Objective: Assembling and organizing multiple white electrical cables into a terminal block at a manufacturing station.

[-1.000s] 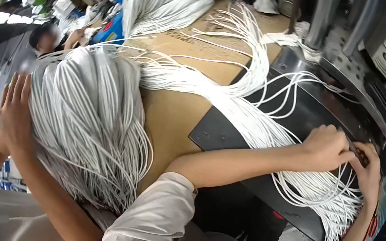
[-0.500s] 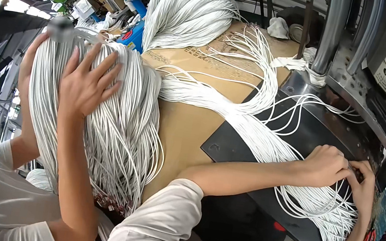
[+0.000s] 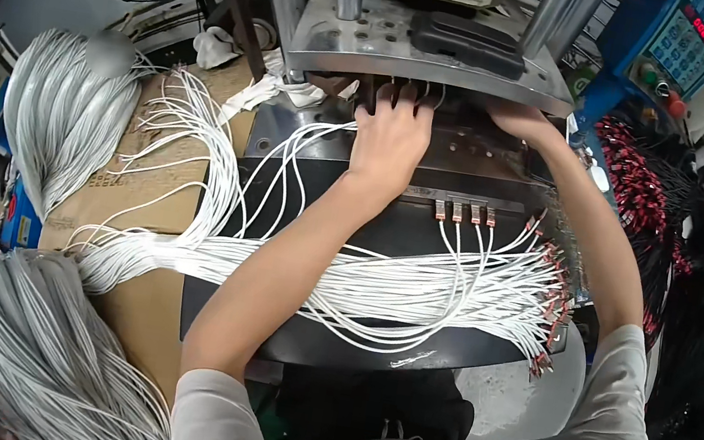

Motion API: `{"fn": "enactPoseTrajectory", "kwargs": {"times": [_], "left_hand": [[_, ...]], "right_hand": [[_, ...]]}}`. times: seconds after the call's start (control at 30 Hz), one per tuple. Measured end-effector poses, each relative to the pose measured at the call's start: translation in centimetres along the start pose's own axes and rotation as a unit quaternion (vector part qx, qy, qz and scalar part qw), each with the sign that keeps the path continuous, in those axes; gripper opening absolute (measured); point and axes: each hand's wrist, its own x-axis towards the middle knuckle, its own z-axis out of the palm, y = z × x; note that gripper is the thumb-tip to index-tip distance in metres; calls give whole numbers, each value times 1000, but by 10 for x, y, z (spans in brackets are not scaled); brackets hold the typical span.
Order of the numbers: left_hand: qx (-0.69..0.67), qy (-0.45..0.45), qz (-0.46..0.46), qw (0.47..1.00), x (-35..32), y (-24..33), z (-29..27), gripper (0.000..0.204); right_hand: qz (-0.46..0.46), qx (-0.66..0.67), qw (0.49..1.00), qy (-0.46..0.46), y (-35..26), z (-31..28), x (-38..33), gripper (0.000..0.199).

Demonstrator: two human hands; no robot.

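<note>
Your left hand (image 3: 392, 135) is up at the front edge of the metal press plate (image 3: 431, 54), fingers spread a bit and curled down, tips tucked under the plate's lip where thin white cables (image 3: 379, 283) run in. Looks like the tips are on the cable ends, but can't tell if they're pinching any, since the tips are hidden. Your right hand (image 3: 517, 117) is just right of it, also under that lip, palm down; fingers mostly hidden by the plate, so grip and how far open can't be told.

Below the plate, on the black bed (image 3: 423, 231), a row of small copper-coloured connectors (image 3: 464, 211) sits in a slot, each w/ a white cable trailing toward you. The main cable bunch lies across the bed below your left forearm, ends w/ reddish tips (image 3: 550, 304) fanned out at the right.

Left of the plate: cardboard sheet (image 3: 147, 189) under the cable run, plus two thick hanks of white cable (image 3: 67, 114), one at upper left, one at lower left. Right of the plate: blue control box (image 3: 678, 50) w/ buttons, and a pile of red-and-black cables (image 3: 650, 174).
</note>
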Motion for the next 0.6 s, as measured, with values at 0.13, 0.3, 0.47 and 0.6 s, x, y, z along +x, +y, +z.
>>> {"fn": "enactPoseTrajectory", "kwargs": {"times": [0.13,0.3,0.47,0.6], "left_hand": [[-49,8,37,998,-2,-4,6,53],[-62,15,55,996,9,-1,12,46],[-104,29,36,994,-2,-18,21,24],[-315,51,36,947,-13,-8,-34,11]], "right_hand": [[108,255,955,103,4,25,13,32],[19,243,950,194,51,59,29,31],[26,120,988,92,-18,22,28,35],[6,-13,983,183,-28,1,-26,32]]}}
